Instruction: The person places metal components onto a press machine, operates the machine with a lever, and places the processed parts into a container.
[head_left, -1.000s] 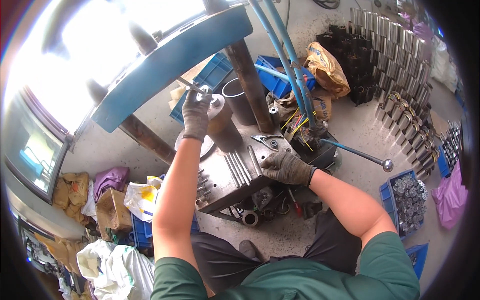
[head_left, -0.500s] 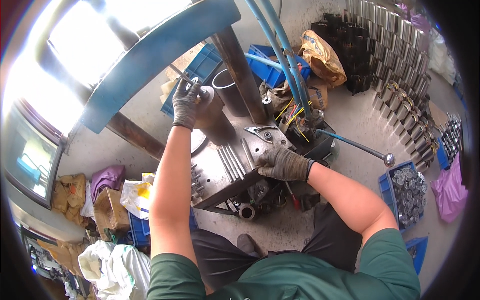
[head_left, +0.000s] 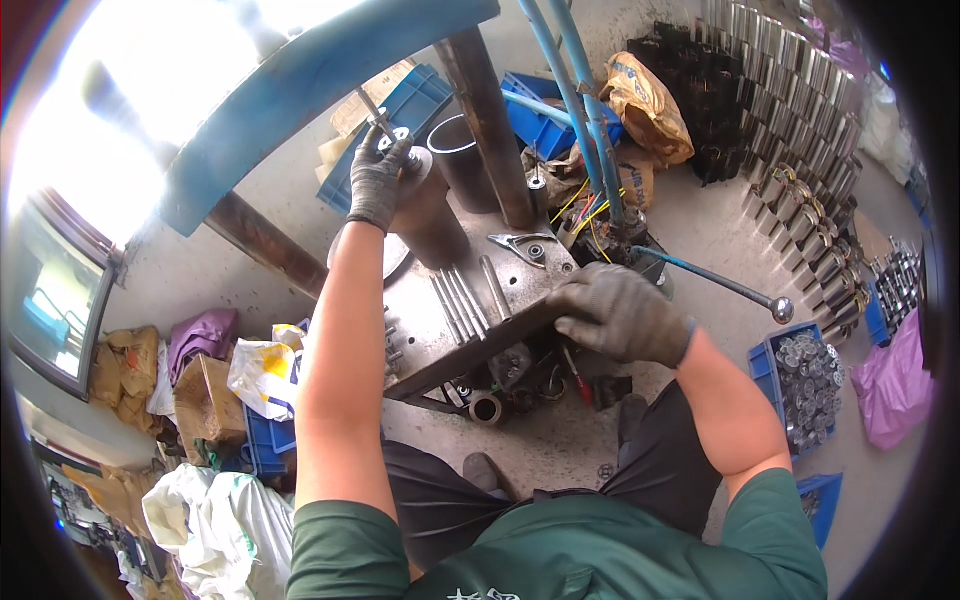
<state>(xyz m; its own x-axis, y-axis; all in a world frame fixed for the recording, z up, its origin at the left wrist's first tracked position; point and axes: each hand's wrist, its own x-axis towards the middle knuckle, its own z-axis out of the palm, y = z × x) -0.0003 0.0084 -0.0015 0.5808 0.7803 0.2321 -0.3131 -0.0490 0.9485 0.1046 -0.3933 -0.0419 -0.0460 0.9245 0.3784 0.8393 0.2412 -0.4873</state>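
My left hand [head_left: 377,182], in a grey work glove, is closed around a slim metal shaft [head_left: 373,112] above the upright steel cylinder [head_left: 432,215]. Pale round discs [head_left: 397,140] show beside its fingertips on the cylinder's top. My gloved right hand [head_left: 622,315] hovers at the right front edge of the steel press table [head_left: 415,300], fingers bent, thumb apart, nothing visible in it. On the table lie several thin metal rods [head_left: 460,305] side by side, with a thicker rod [head_left: 495,288] to their right. Behind these sits a flat triangular metal piece [head_left: 522,247].
The blue press beam [head_left: 310,95] arches over the left arm, its dark column [head_left: 487,130] beside the cylinder. A blue lever with a ball end [head_left: 780,308] sticks out at right. Crates of metal parts [head_left: 805,385] and stacked metal sleeves [head_left: 800,90] stand farther right.
My right hand has moved right, away from the thicker rod's end, and its thumb now stands apart. My left hand stays by the cylinder's top with the shaft. The view has shifted slightly.
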